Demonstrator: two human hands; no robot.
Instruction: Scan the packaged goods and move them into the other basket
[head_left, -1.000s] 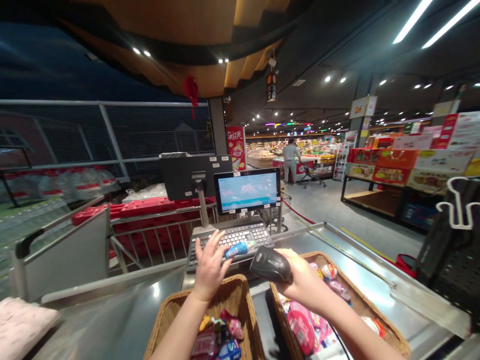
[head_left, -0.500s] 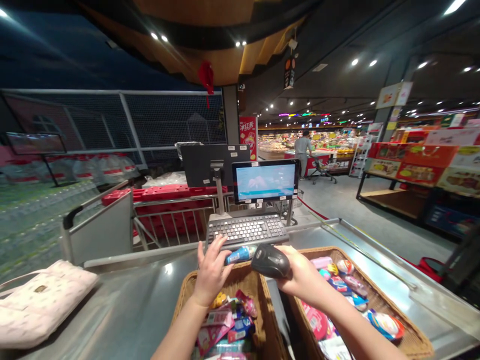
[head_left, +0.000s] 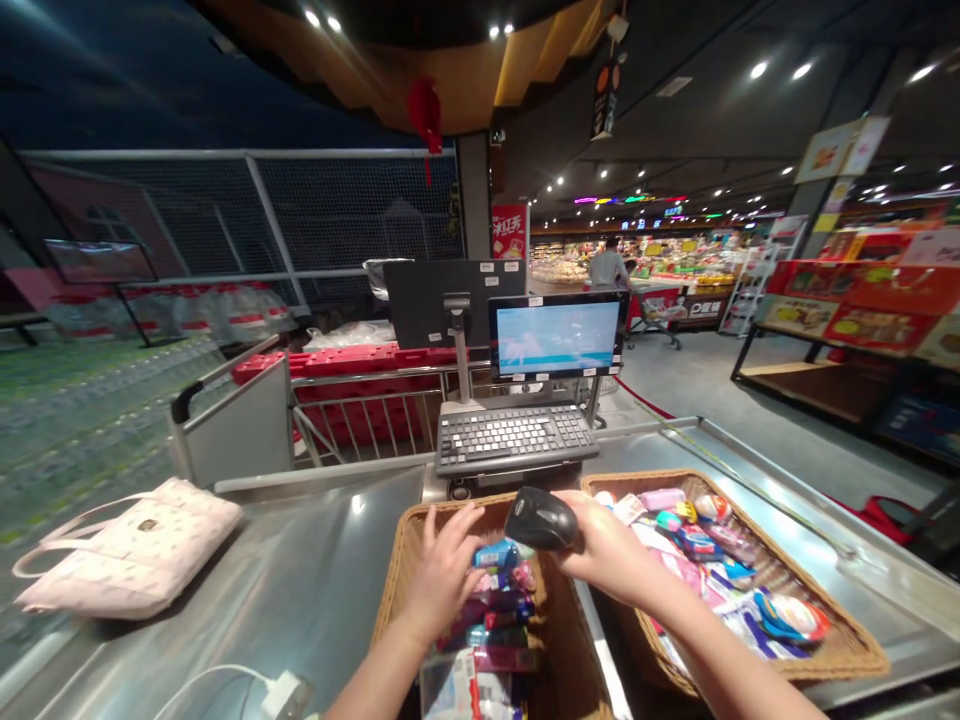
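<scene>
My right hand (head_left: 600, 540) is closed around a black handheld barcode scanner (head_left: 541, 518), its head pointing left over the left wicker basket (head_left: 411, 530). Above that same basket, my left hand (head_left: 442, 575) has its fingers apart. A blue packaged item (head_left: 496, 553) lies just beyond the thumb and fingertips; whether they touch it I cannot tell. Below it in the basket are several colourful packs, including a pink-purple one (head_left: 504, 658). The right wicker basket (head_left: 847, 660) holds several small packaged goods, partly covered by my right forearm.
A black keyboard (head_left: 517, 437) and a lit monitor (head_left: 556, 337) stand ahead. On the metal counter (head_left: 322, 560) at left lie a pale pink handbag (head_left: 142, 545) and a white charger with cable (head_left: 286, 695). A person (head_left: 607, 265) stands far back near a shopping cart (head_left: 658, 312).
The view has shifted left and down. My left hand and the blue item have moved from the keyboard's front edge down over the left basket. The scanner stays in my right hand.
</scene>
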